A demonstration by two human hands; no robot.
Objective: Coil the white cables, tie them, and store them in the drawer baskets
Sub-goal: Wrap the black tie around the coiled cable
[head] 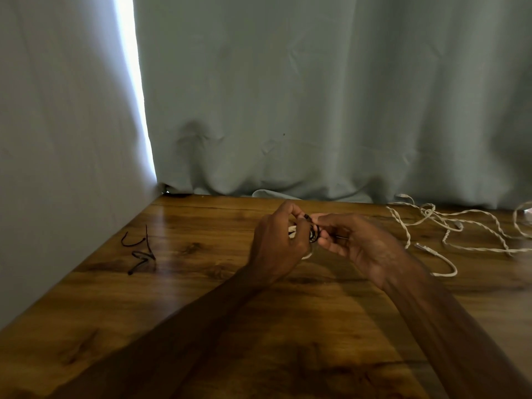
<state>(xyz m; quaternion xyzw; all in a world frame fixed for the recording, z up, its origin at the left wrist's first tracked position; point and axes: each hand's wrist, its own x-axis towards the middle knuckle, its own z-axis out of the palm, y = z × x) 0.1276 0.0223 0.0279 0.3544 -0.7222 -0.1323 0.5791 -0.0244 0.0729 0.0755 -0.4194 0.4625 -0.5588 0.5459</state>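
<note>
2 hands meet at frame centre, left hand (277, 240) fingers clamped on white coil (292, 228), right hand (357, 244) pinching black tie (314, 236); judgement: squeeze coil flat, cinch tie snug.

Mid table (201, 283): left hand (276, 243) holds coiled cable (292, 229), right hand (354, 243) just beside it pinches tie (314, 236) on it. Spare ties (141, 251) far left, near wall (57, 139). Loose cables (449, 228) far right. Curtain (316, 96) behind table.
</note>
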